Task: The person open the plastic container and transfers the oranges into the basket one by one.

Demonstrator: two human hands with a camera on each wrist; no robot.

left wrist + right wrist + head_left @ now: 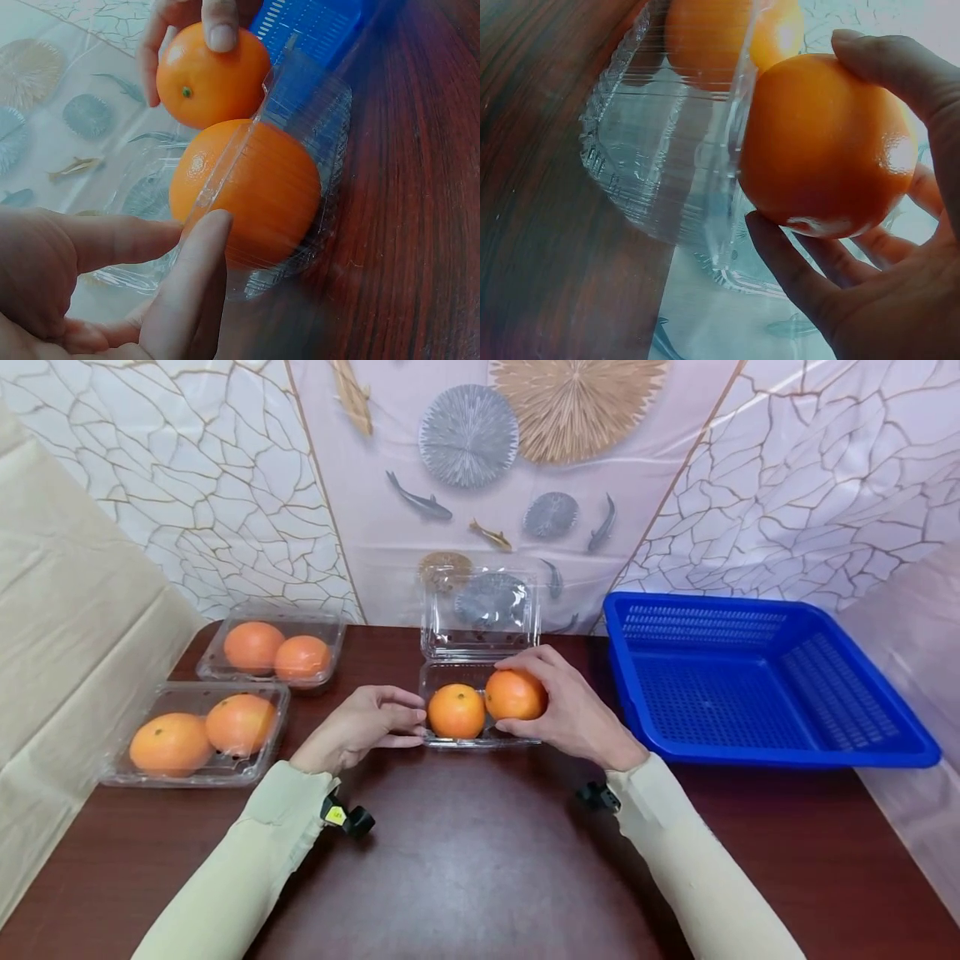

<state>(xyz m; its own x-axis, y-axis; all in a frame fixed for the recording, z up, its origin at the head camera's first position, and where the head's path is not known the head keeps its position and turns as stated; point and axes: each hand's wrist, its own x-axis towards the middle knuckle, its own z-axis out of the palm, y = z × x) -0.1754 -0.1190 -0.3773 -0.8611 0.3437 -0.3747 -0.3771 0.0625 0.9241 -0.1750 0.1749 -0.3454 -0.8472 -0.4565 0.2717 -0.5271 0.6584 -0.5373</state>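
Observation:
A clear plastic clamshell box point(641, 161) stands at the back middle of the table, its lid point(480, 631) raised against the backdrop. One orange point(456, 713) sits in the left half of its tray. My right hand point(577, 710) grips a second orange point(516, 695) between thumb and fingers at the right half; in the right wrist view that fruit shows above the tray's rim. At the box's left end, my left hand point(360, 725) pinches the rim between thumb and finger, close against the first orange in the left wrist view.
Two closed clear boxes, a rear one point(333, 652) and a front one point(279, 714), each with two oranges, stand on the left. A blue plastic basket point(750, 752) is at the right. Behind the dark wooden table point(472, 852) hangs a patterned backdrop point(390, 568).

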